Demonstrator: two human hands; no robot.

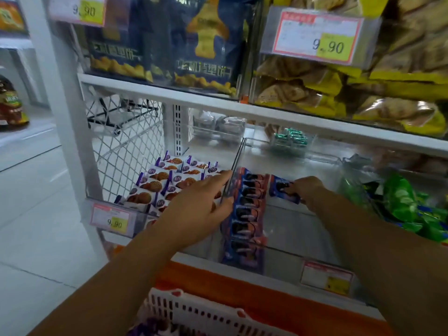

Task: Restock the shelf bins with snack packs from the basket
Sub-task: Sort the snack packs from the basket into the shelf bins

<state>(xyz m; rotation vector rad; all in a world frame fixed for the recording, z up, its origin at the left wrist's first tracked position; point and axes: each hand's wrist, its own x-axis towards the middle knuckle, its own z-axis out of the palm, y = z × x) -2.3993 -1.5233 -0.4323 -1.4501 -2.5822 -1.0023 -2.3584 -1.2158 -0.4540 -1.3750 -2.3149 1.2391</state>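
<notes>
Bin (pixel 303 229) is half full. Right hand (pixel 309 190) grips a pack (pixel 281 187), left hand (pixel 196 204) lies flat on the divider (pixel 237 158). I'd tuck it beside the row (pixel 247 212).

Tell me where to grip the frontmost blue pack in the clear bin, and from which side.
Likely best to pinch the frontmost blue pack by its upper edge, coming from above and the right: the packs lean shingled against the bin's left wall, and only the right side of the bin is open.

Two hands, left hand (pixel 194 209) and right hand (pixel 306 190); one held blue pack (pixel 281 187); one white basket (pixel 194 309); four price tags (pixel 317 35); two dark-blue bags (pixel 206 44) at twelve o'clock.
</notes>
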